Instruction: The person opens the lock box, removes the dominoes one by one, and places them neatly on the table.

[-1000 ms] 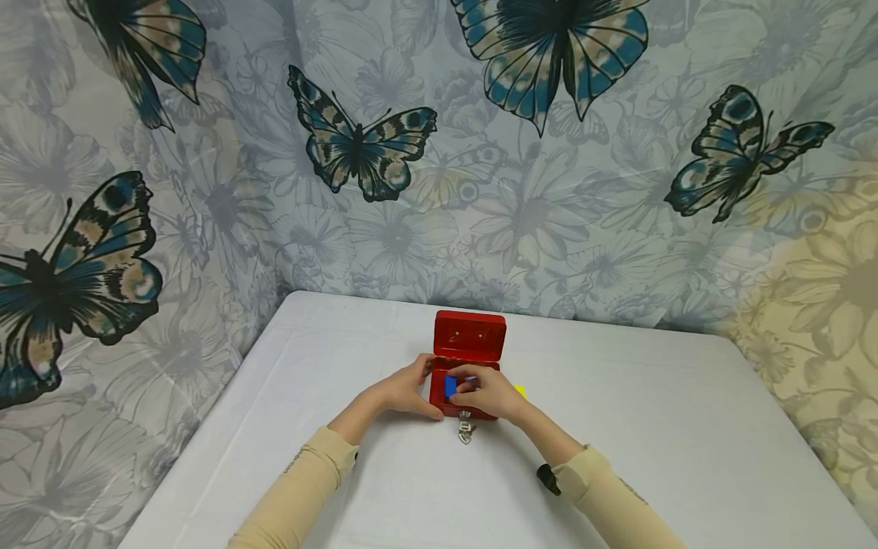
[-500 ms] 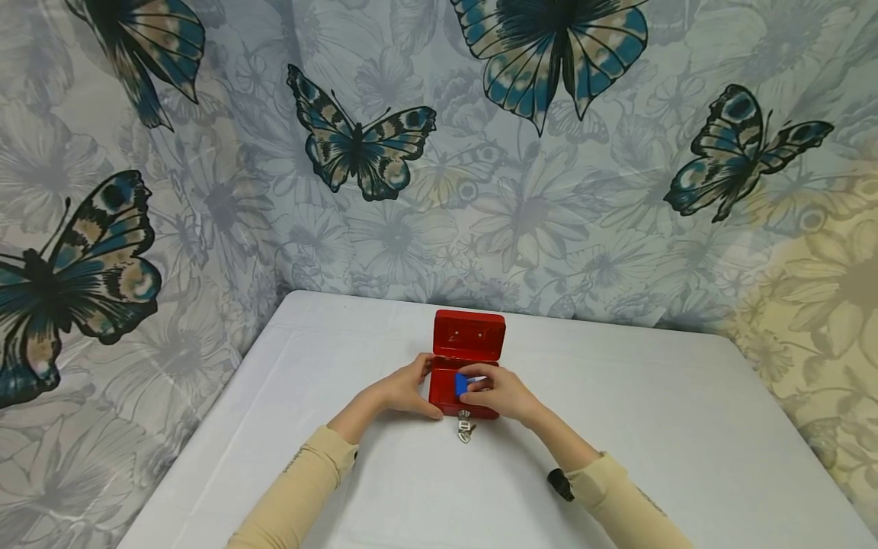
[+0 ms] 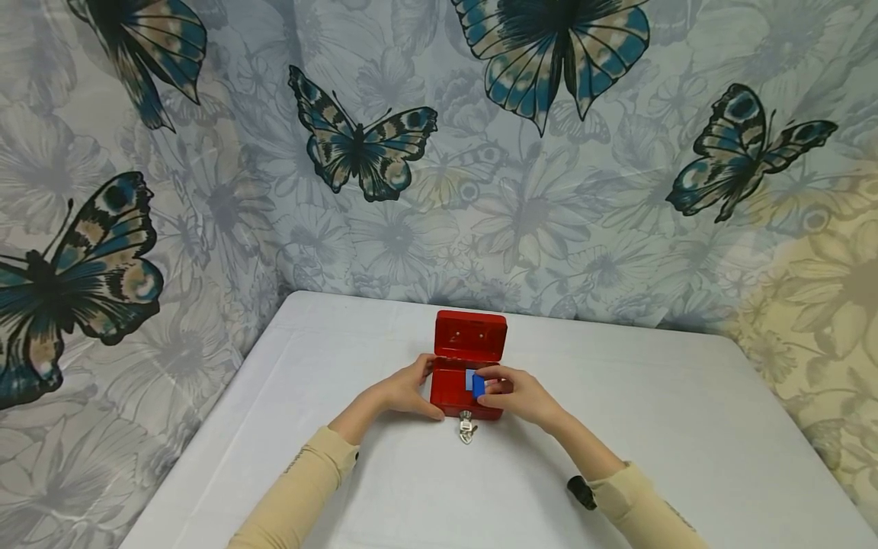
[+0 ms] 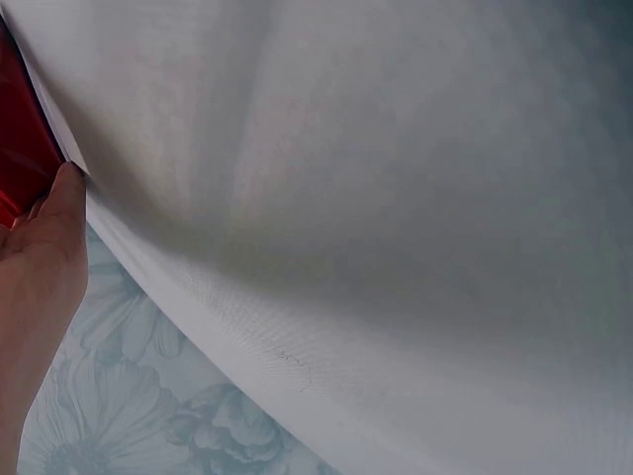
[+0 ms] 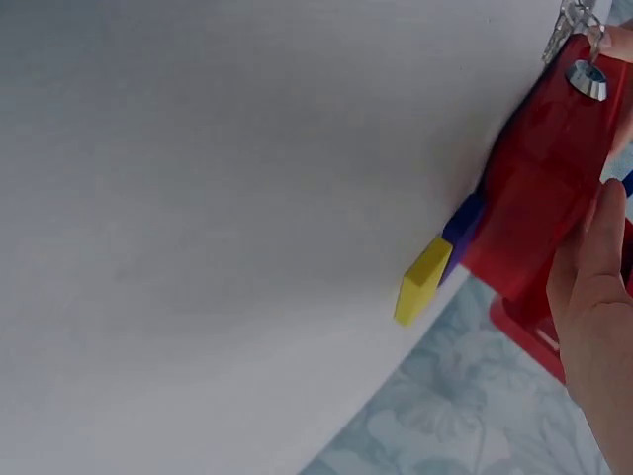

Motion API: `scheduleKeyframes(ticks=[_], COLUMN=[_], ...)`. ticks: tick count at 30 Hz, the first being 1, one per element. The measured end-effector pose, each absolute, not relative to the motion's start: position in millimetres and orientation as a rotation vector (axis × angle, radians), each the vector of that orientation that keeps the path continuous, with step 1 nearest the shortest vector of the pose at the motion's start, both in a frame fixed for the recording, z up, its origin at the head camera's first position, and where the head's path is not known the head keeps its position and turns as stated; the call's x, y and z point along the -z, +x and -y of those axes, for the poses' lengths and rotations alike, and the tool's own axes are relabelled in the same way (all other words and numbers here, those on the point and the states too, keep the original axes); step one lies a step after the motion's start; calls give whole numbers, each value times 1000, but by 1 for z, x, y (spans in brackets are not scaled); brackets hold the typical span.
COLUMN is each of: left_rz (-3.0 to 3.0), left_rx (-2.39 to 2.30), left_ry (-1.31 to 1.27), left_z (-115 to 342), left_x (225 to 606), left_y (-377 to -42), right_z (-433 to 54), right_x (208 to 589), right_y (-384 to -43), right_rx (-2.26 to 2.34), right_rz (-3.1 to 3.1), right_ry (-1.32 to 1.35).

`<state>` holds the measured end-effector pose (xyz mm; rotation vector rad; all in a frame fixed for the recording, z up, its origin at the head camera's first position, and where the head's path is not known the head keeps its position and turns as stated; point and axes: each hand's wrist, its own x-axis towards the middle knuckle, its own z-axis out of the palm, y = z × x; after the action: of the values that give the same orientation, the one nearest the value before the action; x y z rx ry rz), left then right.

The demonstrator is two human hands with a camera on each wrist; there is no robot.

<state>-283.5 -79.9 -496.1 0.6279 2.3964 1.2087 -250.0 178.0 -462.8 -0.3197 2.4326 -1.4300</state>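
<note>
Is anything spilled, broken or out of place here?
Nothing looks spilled or broken. Mildly odd: a yellow rectangular block and a dark blue-purple block sit on the white cloth outside the open rectangular red metal box, while the right hand holds a bright blue block at the box.

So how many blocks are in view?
3 at least: a blue block pinched by the right hand, plus a yellow block and a blue-purple block outside the red cash box. A paler blue patch beside the held one may be another; more may be hidden.
</note>
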Motion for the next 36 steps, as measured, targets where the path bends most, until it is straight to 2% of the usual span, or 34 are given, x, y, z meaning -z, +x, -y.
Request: scheduleKeyframes(ticks=[14, 36], left_rz=[-2405, -2432], left_rx=[-1190, -1145], left_ry=[621, 584], left_z=[78, 78], left_x=[492, 495], left_y=[-281, -283], right_z=[-209, -252], right_x=[460, 478], right_y=[-247, -249], right_rx=[1410, 1312], right_rz=[-2444, -2542], right_ry=[-250, -127])
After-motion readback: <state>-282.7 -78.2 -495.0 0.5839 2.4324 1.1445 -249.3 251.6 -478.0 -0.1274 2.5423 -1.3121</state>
